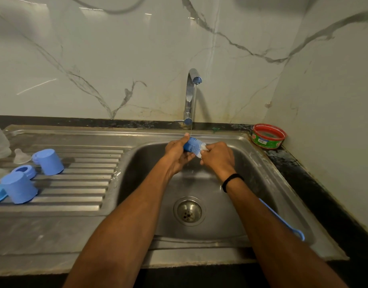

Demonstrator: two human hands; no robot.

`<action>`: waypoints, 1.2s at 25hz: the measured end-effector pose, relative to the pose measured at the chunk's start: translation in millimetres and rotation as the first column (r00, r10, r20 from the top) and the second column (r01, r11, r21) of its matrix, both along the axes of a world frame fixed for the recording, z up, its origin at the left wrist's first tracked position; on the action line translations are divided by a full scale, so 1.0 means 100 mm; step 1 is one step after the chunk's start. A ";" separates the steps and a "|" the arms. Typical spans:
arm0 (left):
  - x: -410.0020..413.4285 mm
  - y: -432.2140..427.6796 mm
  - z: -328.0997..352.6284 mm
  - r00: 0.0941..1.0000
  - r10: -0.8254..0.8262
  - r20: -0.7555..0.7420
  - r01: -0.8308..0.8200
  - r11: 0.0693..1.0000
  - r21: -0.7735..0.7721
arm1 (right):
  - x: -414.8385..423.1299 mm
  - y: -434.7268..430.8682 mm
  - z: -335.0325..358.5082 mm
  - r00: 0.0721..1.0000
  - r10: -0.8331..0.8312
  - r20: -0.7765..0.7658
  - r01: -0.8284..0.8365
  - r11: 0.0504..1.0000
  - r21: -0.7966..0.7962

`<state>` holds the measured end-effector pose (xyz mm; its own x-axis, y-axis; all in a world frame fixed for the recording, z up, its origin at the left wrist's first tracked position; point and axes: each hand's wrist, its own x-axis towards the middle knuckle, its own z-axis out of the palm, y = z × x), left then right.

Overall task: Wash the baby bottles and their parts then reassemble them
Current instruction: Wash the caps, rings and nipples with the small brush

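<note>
Left hand point(176, 151), right hand point(218, 157) grip brush point(193, 144) over sink point(262, 183) (tap point(191, 94) running)

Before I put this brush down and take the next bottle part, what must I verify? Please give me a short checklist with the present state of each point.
1. Water from the tap: ok, a thin stream falls onto the brush head.
2. Grip: ok, the left hand and right hand both hold the brush head over the basin.
3. Bristles rinsed free of foam: cannot tell.
4. Drain uncovered: ok.
5. Parts safe from falling: ok, the blue caps rest on the drainboard, away from the basin.
6. Bottles reassembled: not ok, the caps, rings and nipple lie separate.
</note>
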<state>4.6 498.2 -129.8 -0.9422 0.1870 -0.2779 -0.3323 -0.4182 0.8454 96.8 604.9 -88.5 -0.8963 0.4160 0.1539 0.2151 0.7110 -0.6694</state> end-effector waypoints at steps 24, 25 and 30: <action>-0.04 -0.07 -0.08 0.998 0.015 -0.057 -0.013 1.000 0.024 | 0.00 0.01 0.02 1.000 -0.017 0.016 0.017 1.000 0.017; -0.02 -0.09 -0.06 0.998 -0.036 -0.060 0.038 0.998 0.040 | 0.02 0.01 0.02 0.999 -0.029 0.016 0.028 0.998 0.063; -0.06 -0.21 -0.09 0.998 0.025 -0.053 -0.023 0.999 0.047 | 0.03 0.01 0.02 0.998 0.058 -0.004 -0.056 0.977 0.208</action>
<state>-1.7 477.2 -138.8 -0.9599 0.1758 -0.2184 -0.2765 -0.4644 0.8413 99.4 606.3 -86.5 -0.9157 0.3223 0.2402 0.1644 0.8456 -0.5079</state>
